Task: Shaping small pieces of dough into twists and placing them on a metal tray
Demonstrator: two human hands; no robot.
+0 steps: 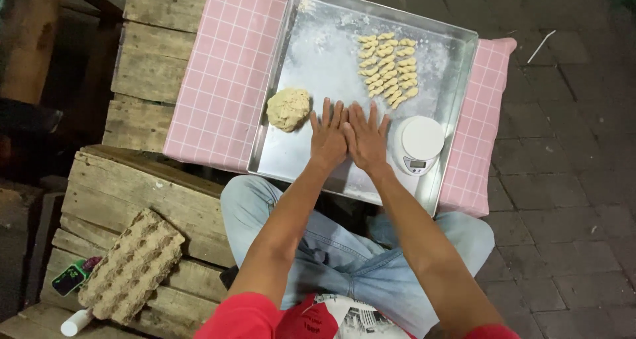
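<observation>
A large metal tray (pixel 311 54), dusted with flour, lies on a pink checked cloth (pixel 222 80). My left hand (pixel 328 135) and my right hand (pixel 365 137) rest flat and side by side on the tray's near part, fingers stretched forward. Whether a piece of dough lies under the palms is hidden. A lump of pale dough (pixel 289 108) sits just left of my left hand. Several small shaped dough pieces (pixel 389 68) lie in rows beyond my right hand. A small white kitchen scale (pixel 418 145) stands at the tray's near right corner, beside my right hand.
The cloth covers a wooden pallet table (pixel 149 54). A second wooden pallet (pixel 136 193) at my left carries a cardboard egg carton (pixel 131 267), a small dark packet (pixel 70 277) and a white tube (pixel 76 322). Paved ground (pixel 563 180) lies to the right.
</observation>
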